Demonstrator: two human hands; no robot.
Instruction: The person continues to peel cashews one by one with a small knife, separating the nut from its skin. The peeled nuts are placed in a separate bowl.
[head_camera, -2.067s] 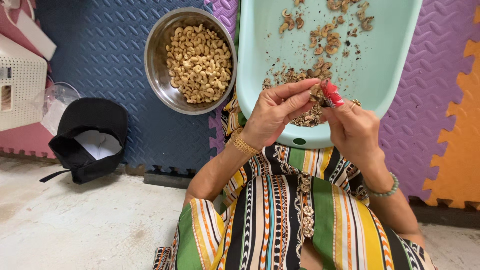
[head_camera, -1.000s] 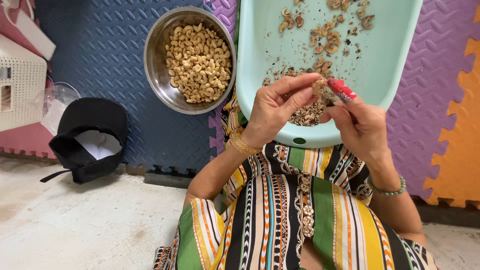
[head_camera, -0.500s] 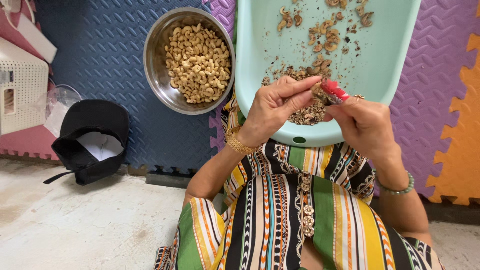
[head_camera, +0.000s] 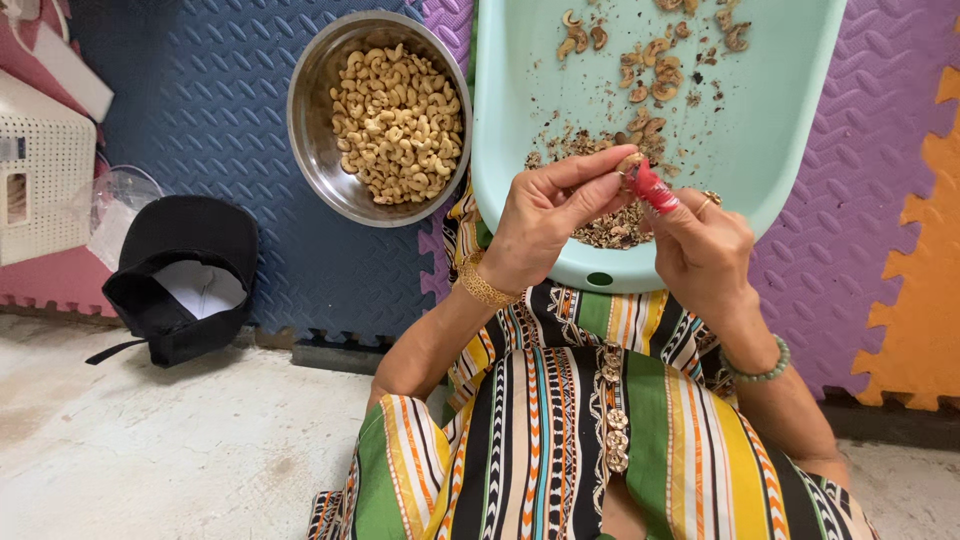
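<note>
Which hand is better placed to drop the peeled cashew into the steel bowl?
Left, likely. The left hand pinches the cashew and lies nearer the steel bowl, off to its side. The right hand is occupied with the red tool.

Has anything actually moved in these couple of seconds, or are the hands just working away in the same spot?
Hardly anything. The left hand still pinches the nut and the right hand still holds the red-handled tool against it; the fingers only shifted slightly around the nut, and nothing was let go. The steel bowl of peeled nuts, the mint tray and the black cap stayed where they were.
</note>
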